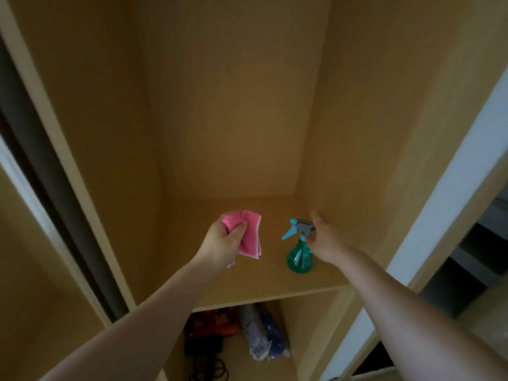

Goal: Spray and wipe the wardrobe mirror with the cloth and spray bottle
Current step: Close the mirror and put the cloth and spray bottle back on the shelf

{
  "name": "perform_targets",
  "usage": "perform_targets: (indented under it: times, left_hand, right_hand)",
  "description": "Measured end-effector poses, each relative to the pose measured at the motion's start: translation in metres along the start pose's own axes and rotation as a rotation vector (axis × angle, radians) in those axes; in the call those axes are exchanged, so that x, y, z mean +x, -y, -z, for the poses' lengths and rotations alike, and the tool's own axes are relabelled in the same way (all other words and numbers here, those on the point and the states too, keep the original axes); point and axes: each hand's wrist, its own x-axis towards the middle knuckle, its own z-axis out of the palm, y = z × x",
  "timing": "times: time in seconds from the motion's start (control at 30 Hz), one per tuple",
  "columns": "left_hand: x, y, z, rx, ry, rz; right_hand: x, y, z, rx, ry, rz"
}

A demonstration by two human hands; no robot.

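Observation:
A folded pink cloth (248, 234) hangs from my left hand (225, 243), which pinches it above the wooden shelf (247, 281). A green spray bottle (299, 255) with a blue trigger and grey head stands upright on the shelf's right side. My right hand (325, 236) is at the bottle's head and neck from the right, fingers touching it; whether they are closed around it is hidden. The wardrobe mirror itself is not recognisable in view.
I look into an open wooden wardrobe compartment with side walls close on both sides. A dark sliding door track (41, 174) runs down the left. Below the shelf lie cables (206, 358) and a wrapped bundle (258, 334). A white frame (439, 193) stands at right.

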Motion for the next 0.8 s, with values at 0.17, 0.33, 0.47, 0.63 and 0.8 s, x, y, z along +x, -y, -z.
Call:
perform_targets:
  times: [0.17, 0.33, 0.47, 0.63, 0.8]
  left_hand:
    - [-0.002, 0.004, -0.009, 0.008, -0.194, 0.05]
    - [-0.021, 0.006, -0.01, -0.036, -0.304, 0.081]
    - [-0.039, 0.008, -0.013, -0.024, -0.395, 0.08]
    - [-0.061, 0.003, -0.007, -0.022, -0.436, 0.104]
    - [-0.092, -0.002, 0.009, -0.007, -0.492, 0.097]
  right_hand:
    - [0.055, -0.015, -0.016, -0.009, 0.095, 0.043]
    - [0.082, -0.026, -0.033, 0.043, 0.141, 0.062]
    - [0.083, -0.028, -0.031, 0.049, 0.146, 0.124]
    - [0.067, -0.013, -0.014, 0.087, 0.08, 0.267]
    - [0.026, 0.022, 0.012, 0.165, -0.037, 0.469]
